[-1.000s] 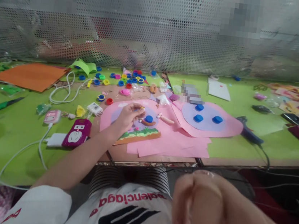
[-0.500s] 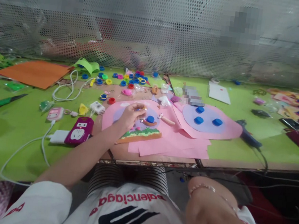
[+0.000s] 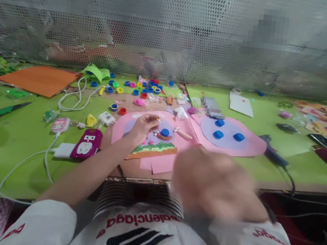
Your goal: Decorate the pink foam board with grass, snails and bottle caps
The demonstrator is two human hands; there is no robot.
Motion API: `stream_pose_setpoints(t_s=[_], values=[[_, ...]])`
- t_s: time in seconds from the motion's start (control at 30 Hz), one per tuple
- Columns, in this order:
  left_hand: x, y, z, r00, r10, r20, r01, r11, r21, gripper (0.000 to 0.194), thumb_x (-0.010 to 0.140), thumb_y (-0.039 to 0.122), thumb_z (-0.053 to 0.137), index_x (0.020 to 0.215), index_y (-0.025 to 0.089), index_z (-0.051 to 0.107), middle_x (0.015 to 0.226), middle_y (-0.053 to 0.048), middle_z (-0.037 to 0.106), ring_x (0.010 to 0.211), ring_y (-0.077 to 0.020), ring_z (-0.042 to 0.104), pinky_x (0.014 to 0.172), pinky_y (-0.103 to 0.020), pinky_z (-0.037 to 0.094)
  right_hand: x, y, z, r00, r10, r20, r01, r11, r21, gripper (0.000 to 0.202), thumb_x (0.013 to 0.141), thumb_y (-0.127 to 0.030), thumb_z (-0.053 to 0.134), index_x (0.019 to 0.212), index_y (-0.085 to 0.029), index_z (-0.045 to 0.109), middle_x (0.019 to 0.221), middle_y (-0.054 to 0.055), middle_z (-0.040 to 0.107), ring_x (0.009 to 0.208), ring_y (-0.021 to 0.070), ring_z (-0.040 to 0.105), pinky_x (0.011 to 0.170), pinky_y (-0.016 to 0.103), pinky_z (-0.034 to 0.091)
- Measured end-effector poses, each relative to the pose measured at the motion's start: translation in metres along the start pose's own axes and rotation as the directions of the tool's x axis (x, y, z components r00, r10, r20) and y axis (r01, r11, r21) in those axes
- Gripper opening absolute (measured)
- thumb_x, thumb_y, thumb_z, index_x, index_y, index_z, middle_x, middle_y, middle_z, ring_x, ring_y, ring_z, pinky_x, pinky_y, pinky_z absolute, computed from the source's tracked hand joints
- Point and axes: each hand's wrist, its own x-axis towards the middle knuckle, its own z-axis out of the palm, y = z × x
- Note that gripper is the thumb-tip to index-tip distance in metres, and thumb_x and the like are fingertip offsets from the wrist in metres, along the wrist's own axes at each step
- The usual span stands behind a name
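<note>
1. Our pink picture [image 3: 117, 129] lies on the table [image 3: 21, 160], near its front edge, carrying a blue cap [image 3: 165, 132]; we read the clock from that cap.
2. At eleven o'clock, close by, our left hand [image 3: 142, 127] pinches a tiny piece [image 3: 159, 120], too small to identify.
3. Our right hand [image 3: 213, 180] is blurred at four o'clock; we cannot tell whether it holds anything.
4. At three o'clock lie a pale stick [image 3: 184, 134] and, farther out, a pink sheet [image 3: 254, 144] bearing three blue caps [image 3: 218, 135].
</note>
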Motion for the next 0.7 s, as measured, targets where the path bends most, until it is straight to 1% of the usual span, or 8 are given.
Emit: stream_pose_setpoints(t_s=[0.07,0.1,0.13,0.23,0.3,0.4,0.5,0.7], values=[[-0.001,0.001,0.001,1.0,0.006,0.014,-0.006,1.0,-0.005,0.019,0.058,0.013,0.076,0.072,0.014,0.063,0.067,0.004,0.06,0.061,-0.0062,0.057,0.067,-0.021,0.047,0.014,0.03,0.014,0.996,0.055,-0.073,-0.056,0.998,-0.01,0.022,0.091,-0.029,0.04,0.106,-0.025,0.056,0.099,0.008,0.061,0.095,0.0209,0.058,0.082,0.039,0.051],[-0.001,0.001,0.001,1.0,0.009,0.022,-0.009,1.0,-0.011,0.02,0.058,0.013,0.077,0.072,0.013,0.063,0.067,0.004,0.061,0.062,-0.0065,0.057,0.067,-0.021,0.047,0.017,0.045,0.023,0.978,0.137,-0.16,-0.142,0.99,-0.02,0.019,0.092,-0.024,0.039,0.102,-0.022,0.055,0.096,0.01,0.06,0.093,0.0213,0.057,0.08,0.039,0.051],[-0.002,0.001,0.001,1.0,0.01,0.026,-0.01,1.0,-0.02,0.021,0.057,0.014,0.078,0.073,0.013,0.063,0.068,0.003,0.061,0.063,-0.0069,0.057,0.067,-0.021,0.047,0.018,0.058,0.032,0.964,0.182,-0.196,-0.194,0.98,-0.043,0.017,0.093,-0.023,0.038,0.098,-0.02,0.054,0.093,0.011,0.059,0.091,0.0221,0.056,0.078,0.039,0.051],[-0.003,0.001,0.001,1.0,-0.004,0.03,0.005,0.999,-0.036,0.024,0.056,0.017,0.079,0.074,0.012,0.064,0.07,0.001,0.063,0.064,-0.0077,0.059,0.066,-0.022,0.048,0.01,0.086,0.057,0.975,0.197,-0.099,-0.207,0.972,-0.111,0.017,0.094,-0.026,0.037,0.098,-0.017,0.051,0.092,0.012,0.058,0.087,0.0234,0.054,0.076,0.04,0.049],[-0.003,0.001,0.002,0.999,-0.017,0.028,0.018,0.999,-0.034,0.024,0.056,0.017,0.079,0.074,0.012,0.064,0.071,0.0,0.064,0.064,-0.0078,0.06,0.067,-0.022,0.048,0.003,0.092,0.068,0.983,0.173,-0.059,-0.178,0.979,-0.096,0.017,0.093,-0.027,0.038,0.1,-0.017,0.05,0.094,0.013,0.058,0.088,0.0242,0.053,0.078,0.042,0.048],[-0.005,0.0,0.003,0.998,-0.047,0.031,0.048,0.998,-0.033,0.023,0.057,0.016,0.079,0.074,0.013,0.064,0.073,0.0,0.065,0.065,-0.0093,0.061,0.069,-0.024,0.048,-0.001,0.09,0.077,0.984,0.168,-0.054,-0.17,0.984,-0.046,0.017,0.093,-0.028,0.037,0.098,-0.017,0.049,0.093,0.013,0.057,0.089,0.0253,0.052,0.078,0.043,0.047],[-0.007,-0.001,0.004,0.996,-0.07,0.046,0.072,0.997,-0.029,0.022,0.058,0.017,0.079,0.074,0.013,0.064,0.072,0.0,0.065,0.066,-0.0107,0.062,0.07,-0.026,0.049,0.001,0.088,0.082,0.983,0.171,-0.061,-0.173,0.984,-0.036,0.017,0.093,-0.027,0.036,0.094,-0.017,0.05,0.088,0.012,0.057,0.084,0.0253,0.052,0.074,0.042,0.046],[-0.006,-0.002,0.002,0.996,-0.059,0.067,0.062,0.997,-0.041,0.021,0.058,0.018,0.078,0.074,0.014,0.065,0.071,0.0,0.065,0.066,-0.0112,0.062,0.069,-0.026,0.049,0.002,0.087,0.084,0.986,0.147,-0.079,-0.155,0.982,-0.107,0.018,0.094,-0.022,0.034,0.09,-0.018,0.05,0.084,0.011,0.055,0.08,0.0245,0.05,0.072,0.04,0.045]])
